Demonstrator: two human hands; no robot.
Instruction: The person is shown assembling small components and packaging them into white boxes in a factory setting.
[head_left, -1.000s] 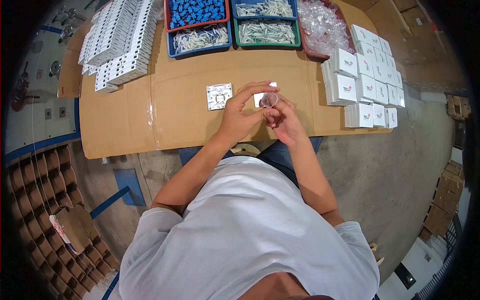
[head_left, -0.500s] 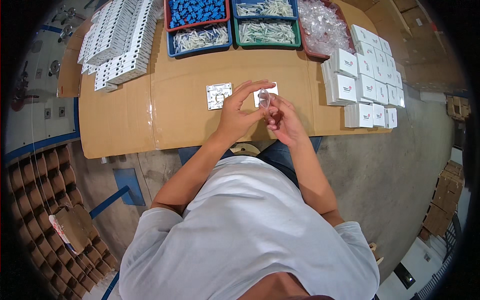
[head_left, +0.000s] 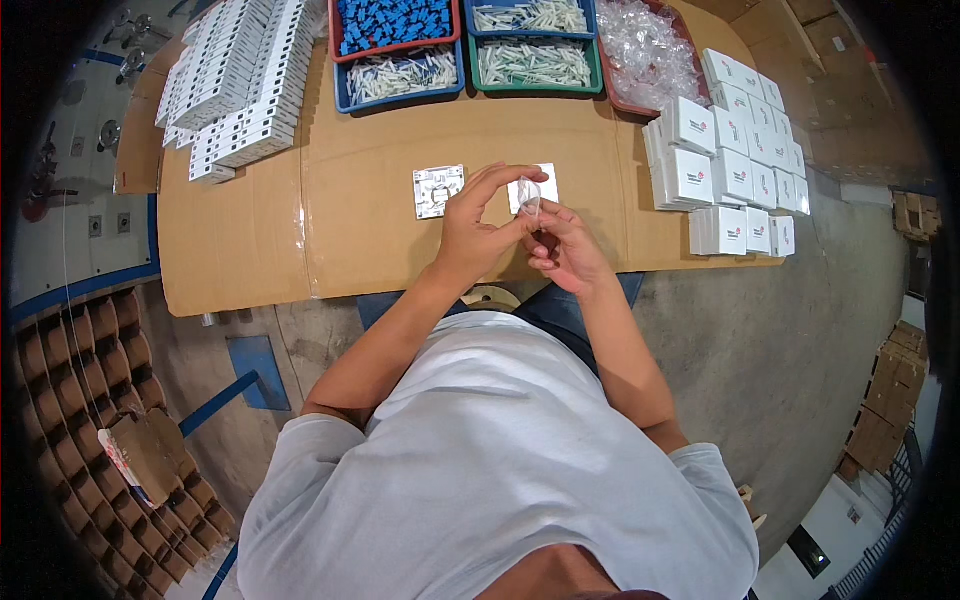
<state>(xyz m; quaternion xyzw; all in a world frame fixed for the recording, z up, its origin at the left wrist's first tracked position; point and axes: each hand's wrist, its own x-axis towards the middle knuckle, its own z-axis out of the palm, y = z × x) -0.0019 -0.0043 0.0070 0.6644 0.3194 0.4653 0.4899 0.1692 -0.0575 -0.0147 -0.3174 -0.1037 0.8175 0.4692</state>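
Between my two hands is a small clear plastic bag (head_left: 529, 194), its mouth spread into a narrow oval. My left hand (head_left: 474, 225) curves around its left side, thumb at the lower edge and a finger along the top. My right hand (head_left: 571, 247) pinches the bag's lower right edge, with the other fingers curled. On the cardboard, left of my left hand, lies a white square plate with cutouts (head_left: 438, 191). A plain white square piece (head_left: 547, 182) lies behind the bag, partly covered by my hands. Whether anything is inside the bag cannot be made out.
Stacked white parts (head_left: 240, 90) stand at the far left of the cardboard-covered table (head_left: 380, 250). Along the back are a red bin of blue pieces (head_left: 395, 25), a blue bin (head_left: 400, 80) and green bin (head_left: 535, 65) of white plugs, and a bin of clear bags (head_left: 645, 50). White boxes (head_left: 735, 180) fill the right.
The bag's mouth has turned slightly between my fingers. My right hand has shifted a little down and left against the bag; my left hand is almost where it was.
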